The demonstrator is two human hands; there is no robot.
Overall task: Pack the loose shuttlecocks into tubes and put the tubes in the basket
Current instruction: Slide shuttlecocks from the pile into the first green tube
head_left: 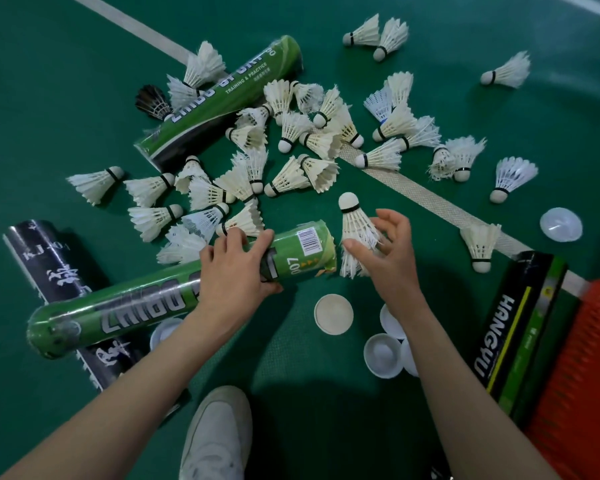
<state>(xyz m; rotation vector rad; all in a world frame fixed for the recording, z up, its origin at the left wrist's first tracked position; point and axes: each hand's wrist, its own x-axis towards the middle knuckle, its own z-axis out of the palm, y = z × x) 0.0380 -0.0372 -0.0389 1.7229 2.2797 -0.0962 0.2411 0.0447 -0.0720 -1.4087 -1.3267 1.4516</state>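
My left hand [236, 268] grips a green tube [146, 303] near its open right end, holding it slanted low over the green floor. My right hand [390, 252] pinches the feather skirt of a white shuttlecock [354, 233], cork pointing away from me, just right of the tube's mouth. Several loose white shuttlecocks [291, 150] lie scattered on the floor beyond my hands, with one black shuttlecock [153, 102] at the far left. The orange mesh basket [586, 358] shows at the right edge.
A second green tube [222, 98] lies among the shuttlecocks. A black tube [59, 289] lies under the held one at left. A black-and-green tube [520, 323] rests beside the basket. Several white caps [333, 313] sit near my right wrist. My white shoe [219, 434] is below.
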